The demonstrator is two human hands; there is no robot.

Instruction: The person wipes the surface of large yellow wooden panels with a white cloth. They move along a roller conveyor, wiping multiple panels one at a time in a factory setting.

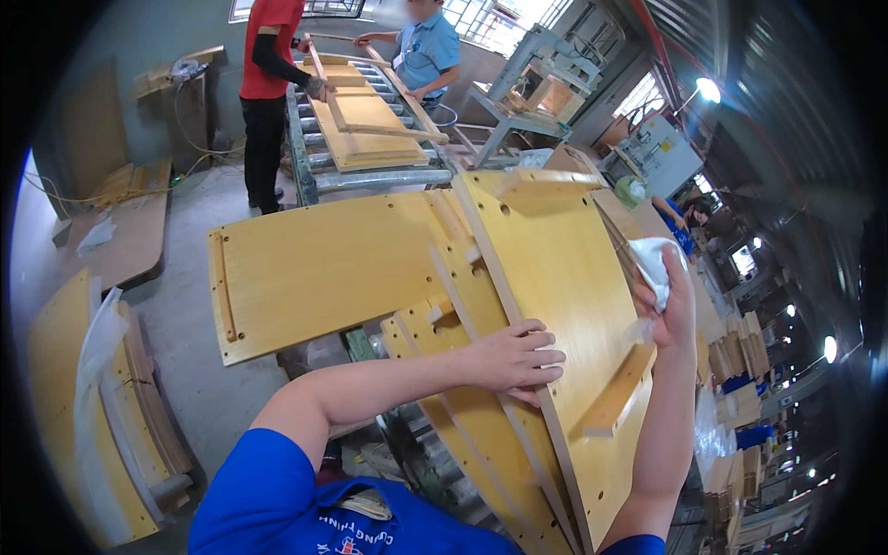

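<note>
- Left hand (513, 359): fingers spread over the yellow board's (564, 268) edge.
- Right hand (678, 305): pinching a white cloth (655, 264).
- Yellow board: between both hands, its wooden strip (618, 390) beside the right forearm.

The view was taken from the head of the person at work, through the left one of two wide cameras worn side by side. It was pointed down and ahead. The blue shirt (277, 499) was seen from very close, along the bottom. The left grip (518, 363), the right grip (671, 310) and the tall yellow board (569, 268) were seen from near, in the middle. Farther off, near the top, the roller track (375, 178) and the worker in red (262, 106) were shown smaller. On the right, the roof (795, 102) was shown slanted. Long lines were bent near the round, black rim.
</note>
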